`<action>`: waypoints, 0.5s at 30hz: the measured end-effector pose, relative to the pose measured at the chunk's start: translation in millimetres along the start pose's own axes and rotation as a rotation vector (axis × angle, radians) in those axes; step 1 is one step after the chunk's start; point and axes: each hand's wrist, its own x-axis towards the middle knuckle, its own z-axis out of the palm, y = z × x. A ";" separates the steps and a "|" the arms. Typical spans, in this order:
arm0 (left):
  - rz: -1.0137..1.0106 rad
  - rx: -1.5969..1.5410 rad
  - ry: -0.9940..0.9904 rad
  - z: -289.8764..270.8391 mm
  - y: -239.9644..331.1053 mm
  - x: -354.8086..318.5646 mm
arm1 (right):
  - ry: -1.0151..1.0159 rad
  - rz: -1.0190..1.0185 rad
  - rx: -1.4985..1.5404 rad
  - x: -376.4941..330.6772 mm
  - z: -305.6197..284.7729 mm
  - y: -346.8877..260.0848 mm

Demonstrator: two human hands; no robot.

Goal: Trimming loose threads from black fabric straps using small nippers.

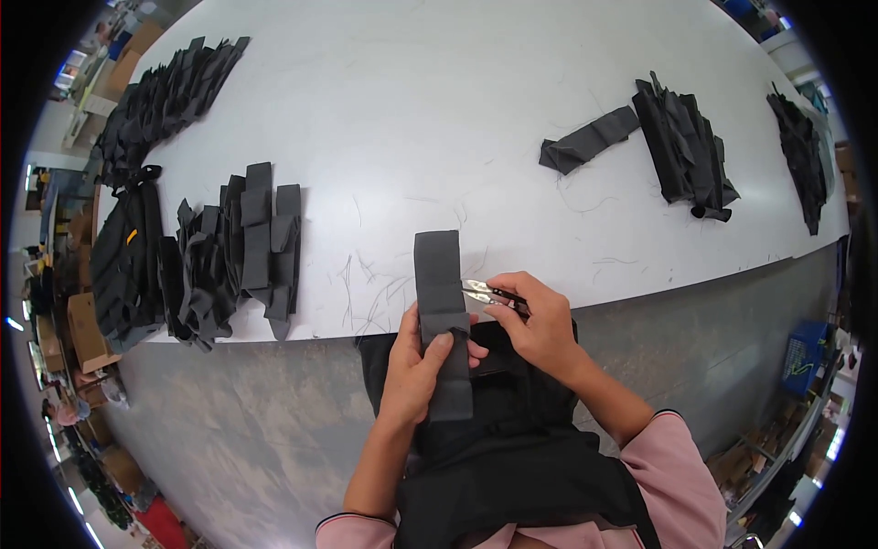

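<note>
My left hand [416, 371] holds a long dark grey fabric strip [441, 293] that lies over the near edge of the white table [439, 101], thumb on top of it. My right hand [540, 320] grips small metal thread snips [483, 294], their blades pointing left at the strip's right edge. A black garment [512, 439] lies in my lap under both hands.
Piles of dark fabric pieces sit on the table: a fanned stack [242, 247] at left, a long row [165, 101] at far left, a stack [681, 151] with a loose strip [590, 139] at right, another [803, 160] at far right. Loose threads [366, 293] lie near the strip. Boxes stand on the floor.
</note>
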 end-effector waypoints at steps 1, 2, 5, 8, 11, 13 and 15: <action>0.000 0.009 0.003 1.1 0.7 0.1 | 0.003 -0.002 0.000 1.6 0.4 -0.1; 0.001 0.011 0.000 2.0 1.7 0.7 | 0.015 -0.073 -0.057 3.0 0.6 0.1; -0.004 0.010 0.003 4.4 2.9 -0.6 | 0.041 -0.195 -0.179 5.6 0.8 -0.4; -0.006 -0.006 -0.005 5.7 3.1 -0.7 | 0.060 -0.276 -0.315 5.0 -0.6 -1.4; -0.004 -0.009 -0.017 2.8 3.1 -0.8 | 0.063 -0.326 -0.394 5.2 1.2 -0.3; -0.017 -0.026 -0.017 2.1 2.9 -0.6 | 0.068 -0.345 -0.411 3.7 2.7 2.2; -0.021 -0.038 -0.018 3.0 3.5 -1.1 | 0.088 -0.234 -0.150 1.4 5.0 6.3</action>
